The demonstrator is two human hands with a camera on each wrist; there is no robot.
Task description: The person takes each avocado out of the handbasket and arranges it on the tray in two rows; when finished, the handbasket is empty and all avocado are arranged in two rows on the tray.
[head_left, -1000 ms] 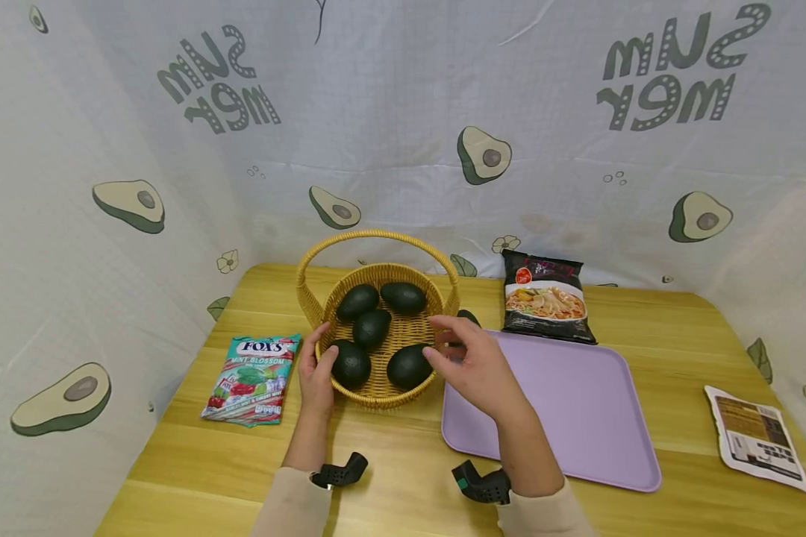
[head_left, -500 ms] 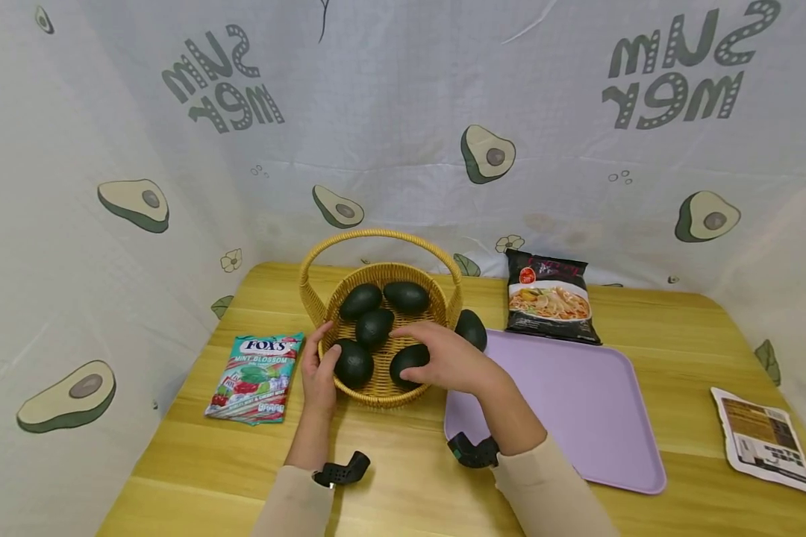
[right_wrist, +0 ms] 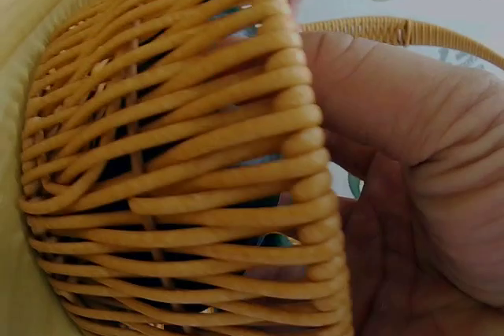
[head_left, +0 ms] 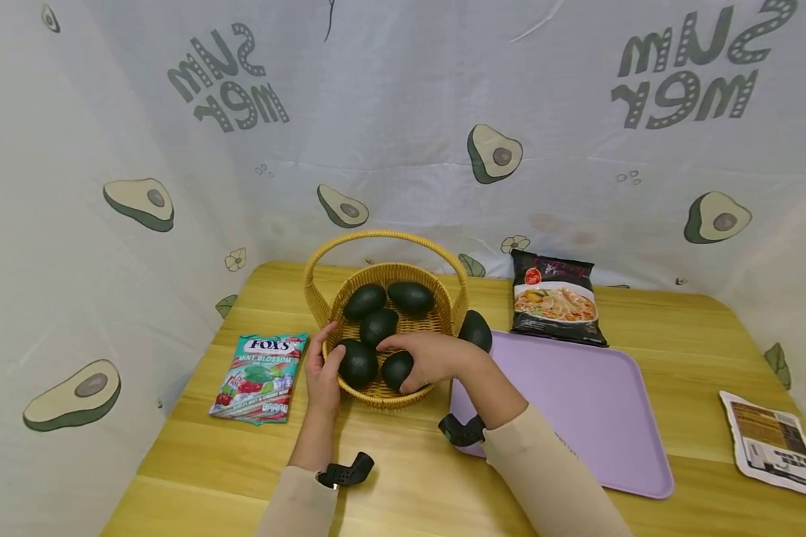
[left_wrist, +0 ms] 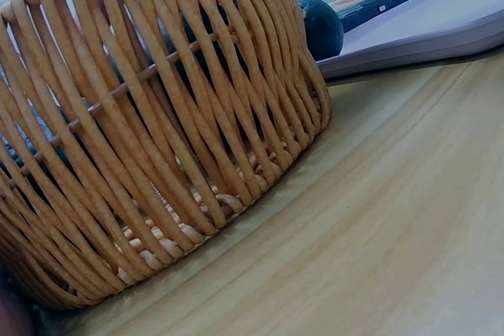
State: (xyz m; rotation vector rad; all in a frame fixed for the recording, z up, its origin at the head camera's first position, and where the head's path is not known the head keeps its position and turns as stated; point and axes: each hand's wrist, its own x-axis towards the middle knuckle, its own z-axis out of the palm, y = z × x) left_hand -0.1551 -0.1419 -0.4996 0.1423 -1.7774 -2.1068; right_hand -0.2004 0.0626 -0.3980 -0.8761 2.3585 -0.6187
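The right hand [head_left: 433, 358] reaches over the near right rim of the wicker basket [head_left: 391, 403], its thumb and fingers curled about an avocado [head_left: 396, 371] lying inside; the wrist view shows the thumb passing over the rim. The left hand [head_left: 322, 377] grips the basket's left side, thumb over the rim, close to another avocado [head_left: 358, 364] at the near left. Three more avocados [head_left: 379, 327] lie farther in, beyond both hands. The basket stands left of centre toward the far edge of the surface [head_left: 410, 477]. Just outside its right side, beyond the right hand, sits a further avocado [head_left: 475, 330] by the far left corner of a purple tray [head_left: 578, 410]. A candy bag [head_left: 260, 379] lies near the left edge, a noodle packet [head_left: 556, 298] near the far edge, and a white pouch [head_left: 775, 446] by the right edge.
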